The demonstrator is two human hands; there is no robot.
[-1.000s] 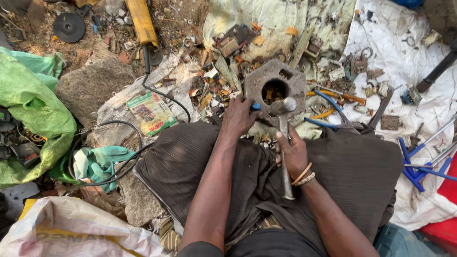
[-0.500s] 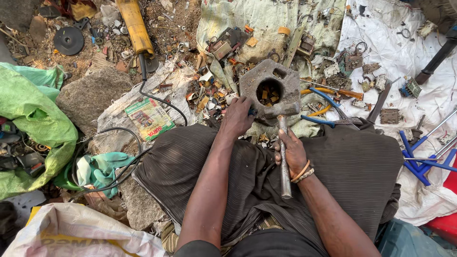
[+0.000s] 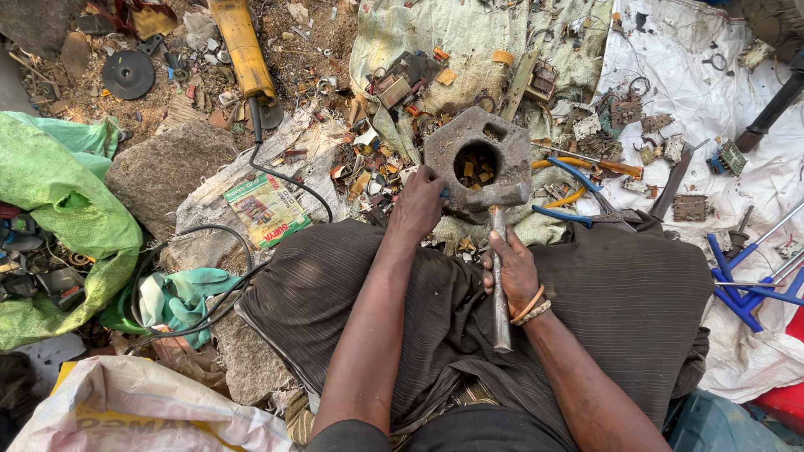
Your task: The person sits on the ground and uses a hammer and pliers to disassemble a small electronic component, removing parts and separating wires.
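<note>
At the far left a green sack point(image 3: 59, 209) slumps on the ground, and just inside it a flat rock point(image 3: 167, 172) sits above a printed booklet point(image 3: 268, 209). A black cable point(image 3: 285, 180) runs from a yellow grinder point(image 3: 243, 50) at the top down past the booklet.

Toward the middle, the person's left hand point(image 3: 416, 205) rests against the left edge of a grey metal block point(image 3: 477, 159), fingers curled shut on something small and blue at the block's rim; what it is cannot be told. The hand seems placed there to steady that piece against the block, which serves as a hard base with a round hole holding scrap bits.

Next, the right hand point(image 3: 512, 268) is wrapped tight around the shaft of a hammer point(image 3: 499, 276), low over the lap. The hammer lies with its long axis running from the person's lap straight away toward the block, its head pointing at and touching the block's near edge, so the striking end sits close to the left hand's work.

Further right, blue-handled pliers point(image 3: 586, 213) lie beside the block, and small parts scatter over a white sheet point(image 3: 712, 109).
</note>
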